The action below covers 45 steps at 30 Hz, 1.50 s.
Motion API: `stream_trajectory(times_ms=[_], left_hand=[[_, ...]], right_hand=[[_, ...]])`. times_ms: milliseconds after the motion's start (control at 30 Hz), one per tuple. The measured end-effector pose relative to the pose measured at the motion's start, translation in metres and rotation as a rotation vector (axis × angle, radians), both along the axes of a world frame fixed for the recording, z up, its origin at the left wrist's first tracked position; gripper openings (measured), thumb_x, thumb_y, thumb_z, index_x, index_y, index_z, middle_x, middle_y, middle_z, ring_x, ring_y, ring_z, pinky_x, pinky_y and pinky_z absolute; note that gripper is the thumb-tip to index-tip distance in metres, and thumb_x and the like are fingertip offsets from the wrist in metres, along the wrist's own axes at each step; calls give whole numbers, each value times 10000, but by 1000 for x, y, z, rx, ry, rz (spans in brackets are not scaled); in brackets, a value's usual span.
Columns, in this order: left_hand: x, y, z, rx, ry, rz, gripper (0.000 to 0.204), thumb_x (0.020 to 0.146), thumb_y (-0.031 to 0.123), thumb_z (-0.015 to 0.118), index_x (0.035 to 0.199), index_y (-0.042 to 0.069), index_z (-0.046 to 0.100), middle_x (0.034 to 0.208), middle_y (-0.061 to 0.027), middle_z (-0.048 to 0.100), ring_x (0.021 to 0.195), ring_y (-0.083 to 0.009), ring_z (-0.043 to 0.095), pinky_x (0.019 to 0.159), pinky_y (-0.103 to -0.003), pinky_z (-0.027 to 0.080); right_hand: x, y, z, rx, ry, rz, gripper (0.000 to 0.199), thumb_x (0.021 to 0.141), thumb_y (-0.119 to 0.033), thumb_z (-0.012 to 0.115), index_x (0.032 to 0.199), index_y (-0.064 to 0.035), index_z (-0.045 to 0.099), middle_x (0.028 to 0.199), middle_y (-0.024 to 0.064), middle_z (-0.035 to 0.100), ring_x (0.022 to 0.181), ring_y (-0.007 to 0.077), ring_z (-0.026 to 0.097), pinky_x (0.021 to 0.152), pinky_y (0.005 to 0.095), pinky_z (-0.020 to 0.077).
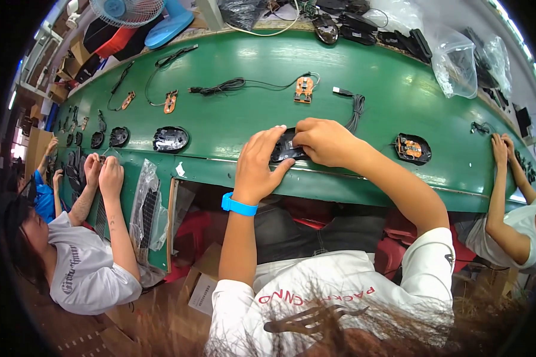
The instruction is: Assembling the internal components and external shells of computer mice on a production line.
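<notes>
Both of my hands close around a black computer-mouse shell [286,149] at the near edge of the green conveyor belt [232,119]. My left hand [257,163], with a blue band on its wrist, cups the shell from the left and below. My right hand [323,141] covers it from the right and above, fingers curled onto its top. Most of the shell is hidden under my fingers.
On the belt lie another black mouse shell [170,139], one with an orange circuit board inside [413,149], loose orange boards with cables [304,89], and a coiled cable [356,107]. Co-workers' hands work at the left [104,172] and right [500,146]. Clear bags [455,62] sit beyond.
</notes>
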State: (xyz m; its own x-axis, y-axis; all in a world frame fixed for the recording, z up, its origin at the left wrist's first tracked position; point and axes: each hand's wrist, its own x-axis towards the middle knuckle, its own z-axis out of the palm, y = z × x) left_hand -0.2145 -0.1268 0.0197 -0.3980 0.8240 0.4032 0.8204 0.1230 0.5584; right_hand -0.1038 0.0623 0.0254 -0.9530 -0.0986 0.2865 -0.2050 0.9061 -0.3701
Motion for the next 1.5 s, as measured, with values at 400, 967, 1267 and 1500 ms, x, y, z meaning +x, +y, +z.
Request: stream_trajectory(times_ms=[400, 967, 1267, 1500], left_hand=[[-1, -4, -2, -78, 214, -79, 467, 802, 315, 783, 1235, 176, 676, 1432, -144, 517, 1290, -384, 497, 1049, -496, 430], [-6, -5, 2, 7, 73, -86, 652, 800, 302, 778, 1378, 86, 563, 1358, -173, 539, 1246, -393, 509, 1040, -484, 434], [-8, -7, -1, 47, 31, -82, 644, 800, 249, 760, 1377, 52, 551, 1340, -178, 562, 1242, -381, 526, 1052, -470, 431], [-21, -6, 9, 199, 66, -53, 634, 782, 143, 754, 1373, 44, 549, 1333, -177, 569, 1248, -387, 522, 1065, -473, 423]], right_hand=[[72, 38, 2, -225, 346, -351, 238, 747, 94, 563, 917, -2, 700, 993, 119, 664, 841, 268, 668, 744, 349, 543], [34, 33, 0, -191, 217, -529, 214, 828, -108, 671, 1018, -30, 611, 965, 138, 665, 857, 280, 672, 748, 392, 542], [-70, 33, 0, -53, -113, -798, 476, 776, -303, 761, 1060, -27, 497, 954, 218, 657, 919, 404, 656, 824, 496, 525], [-39, 31, 19, 188, 224, -111, 505, 697, -84, 739, 1154, -35, 530, 1059, 136, 634, 1036, 339, 630, 862, 416, 527]])
